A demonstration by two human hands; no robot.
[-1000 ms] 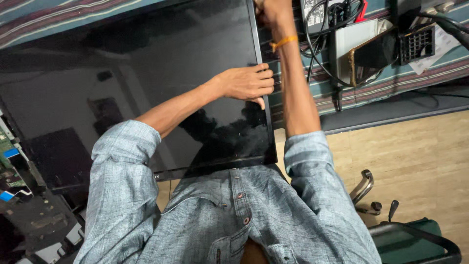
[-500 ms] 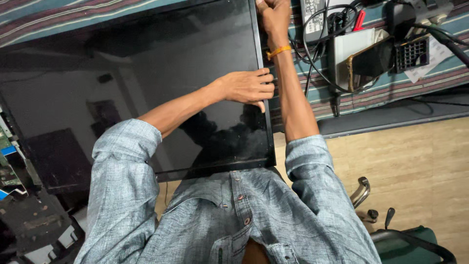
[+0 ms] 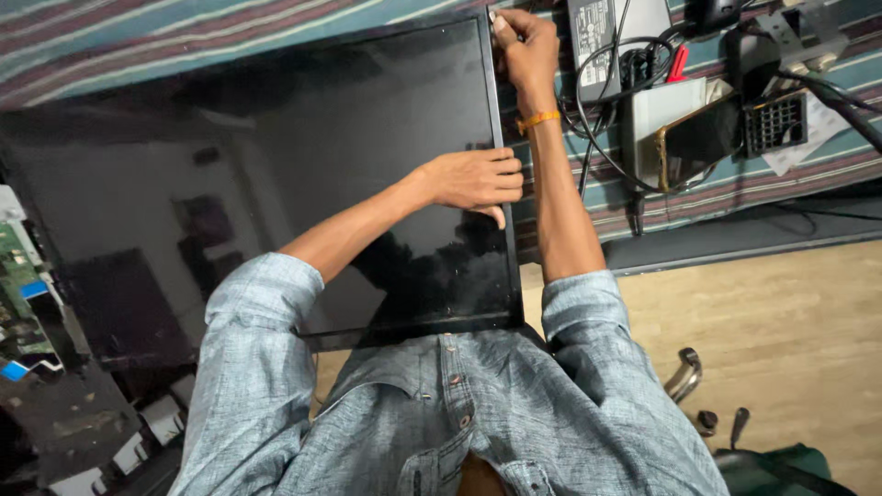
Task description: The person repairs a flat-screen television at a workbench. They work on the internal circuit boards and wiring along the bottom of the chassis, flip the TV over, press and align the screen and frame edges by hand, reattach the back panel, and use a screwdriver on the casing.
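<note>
The right grip (image 3: 525,48) is clenched on the far right corner of the screen (image 3: 276,184), fingers curled over the bezel at about 1 o'clock; whether something small sits between the fingertips cannot be told. An orange band (image 3: 537,119) circles that wrist. The left grip (image 3: 473,179) lies flat on the glass at the right edge, fingers stretched to the bezel (image 3: 503,211) and thumb pointing down, pressing rather than closing on anything.

The screen is a large, dark flat panel lying face up on a striped cloth (image 3: 184,37), filling the view from 9 to 1 o'clock, its near edge touching the person's grey denim shirt (image 3: 441,413). Dim reflections show in the glass.

At 2 o'clock, just beside the screen's right edge, lie a grey power adapter (image 3: 602,37), looped black cables (image 3: 606,119), a phone (image 3: 698,142) in a gold-edged case resting on a pale box, and a black grille part (image 3: 779,124). At 8 o'clock green circuit boards (image 3: 23,303) sit next to the panel. At 4 o'clock is wooden floor (image 3: 781,312), with chair castors (image 3: 684,377) near the person's right side.
</note>
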